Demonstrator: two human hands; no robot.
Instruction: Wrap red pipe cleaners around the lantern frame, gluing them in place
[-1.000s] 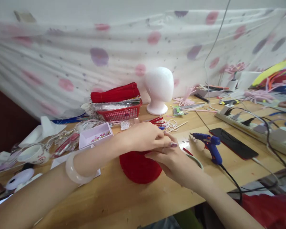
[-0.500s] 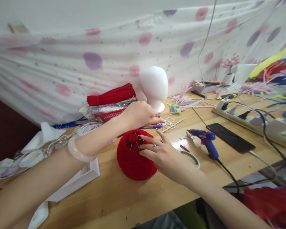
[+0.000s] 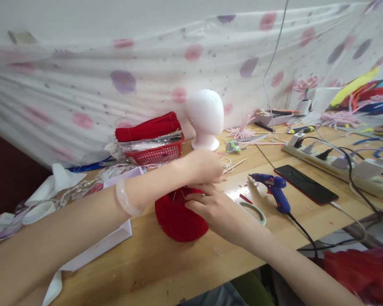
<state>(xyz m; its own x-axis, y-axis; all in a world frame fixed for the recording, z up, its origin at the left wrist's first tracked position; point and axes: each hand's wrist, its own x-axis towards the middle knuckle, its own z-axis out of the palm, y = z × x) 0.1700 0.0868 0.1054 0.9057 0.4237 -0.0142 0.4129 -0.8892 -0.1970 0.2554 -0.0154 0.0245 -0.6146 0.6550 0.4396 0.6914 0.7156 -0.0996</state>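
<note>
**Left hand (image 3: 209,166) curled above a red dome, right hand (image 3: 215,208) laid on its rim**

The left hand is bent into a loose fist over the far right of the fuzzy red dome (image 3: 180,223); its fingertips are hidden, so whether it holds anything I cannot tell. The right hand reaches in from the right with fingers stretched over the dome's upper right side, just under the left hand; whether they pinch it I cannot tell. The dome sits near the middle of the desk's (image 3: 140,274) front edge, thin wires (image 3: 174,194) showing at its top.

A pale bangle (image 3: 124,199) rings the left wrist, and that forearm passes over a pale open box (image 3: 123,231). Just beyond the left hand lie a white bead strand (image 3: 227,163) and a thin stick.

Right of the dome are a pale green tape roll (image 3: 261,216), a red strip (image 3: 245,199), a blue glue gun (image 3: 276,189), a black phone (image 3: 306,183) and, farther toward the desk's right end, a power strip (image 3: 341,165). Along the back edge stand a red basket (image 3: 161,154) topped by a red bundle (image 3: 148,127) and, to its right, a white foam head (image 3: 206,114).
</note>
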